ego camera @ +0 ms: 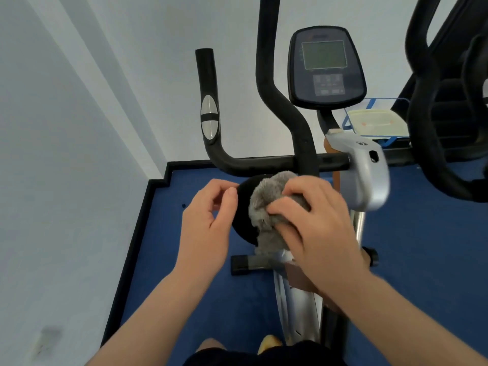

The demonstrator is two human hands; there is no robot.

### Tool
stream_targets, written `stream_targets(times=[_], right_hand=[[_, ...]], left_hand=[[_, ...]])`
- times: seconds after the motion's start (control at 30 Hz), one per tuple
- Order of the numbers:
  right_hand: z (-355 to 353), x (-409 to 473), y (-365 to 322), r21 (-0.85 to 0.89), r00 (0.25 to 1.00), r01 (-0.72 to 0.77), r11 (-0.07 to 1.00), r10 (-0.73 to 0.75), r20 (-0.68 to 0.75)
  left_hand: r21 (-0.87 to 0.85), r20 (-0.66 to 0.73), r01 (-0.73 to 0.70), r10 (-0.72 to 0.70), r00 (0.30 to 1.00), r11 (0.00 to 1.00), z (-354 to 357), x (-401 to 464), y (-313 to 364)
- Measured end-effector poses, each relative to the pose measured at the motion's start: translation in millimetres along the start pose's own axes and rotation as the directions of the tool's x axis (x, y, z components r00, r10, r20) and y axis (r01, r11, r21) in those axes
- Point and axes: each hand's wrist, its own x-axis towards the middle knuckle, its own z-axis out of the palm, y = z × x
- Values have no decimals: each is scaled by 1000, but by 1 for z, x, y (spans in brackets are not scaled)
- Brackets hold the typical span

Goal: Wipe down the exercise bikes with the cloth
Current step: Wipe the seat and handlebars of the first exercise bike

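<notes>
Pressing on the black seat (244, 220) of the exercise bike (369, 175), the grey cloth (266, 204) is gripped by the right hand (314, 220), fingers curled round it; the left hand (208, 220), fingers loosely curled and holding nothing, is held just beside the seat.

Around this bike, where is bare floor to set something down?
Bare blue floor lies left of the bike, between the black skirting and the base foot. More lies right of the silver frame. The round black part is crowded: left hand, right hand, grey cloth.
</notes>
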Motion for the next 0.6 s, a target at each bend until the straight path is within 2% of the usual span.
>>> stream_targets(times=[0.07, 0.13, 0.2, 0.33, 0.47, 0.6], right_hand=[[3, 17, 6, 42, 997, -53, 998, 51, 53], [6, 22, 1, 190, 974, -216, 958, 198, 107], [4, 9, -3, 233, 963, -269, 934, 254, 95], [-4, 1, -3, 189, 962, -272, 944, 263, 70], [6, 26, -11, 203, 930, -361, 910, 337, 143], [-3, 3, -12, -11, 943, -324, 946, 324, 73]], left_hand=[[-2, -1, -13, 13, 1000, 1000, 2, 0, 0], [0, -9, -30, 30, 1000, 1000, 3, 0, 0], [0, -10, -40, 40, 999, 999, 1, 1, 0], [17, -2, -38, 38, 999, 999, 0, 1, 0], [10, -8, -47, 47, 999, 999, 1, 1, -1], [23, -12, -54, 54, 998, 998, 0, 1, 0]])
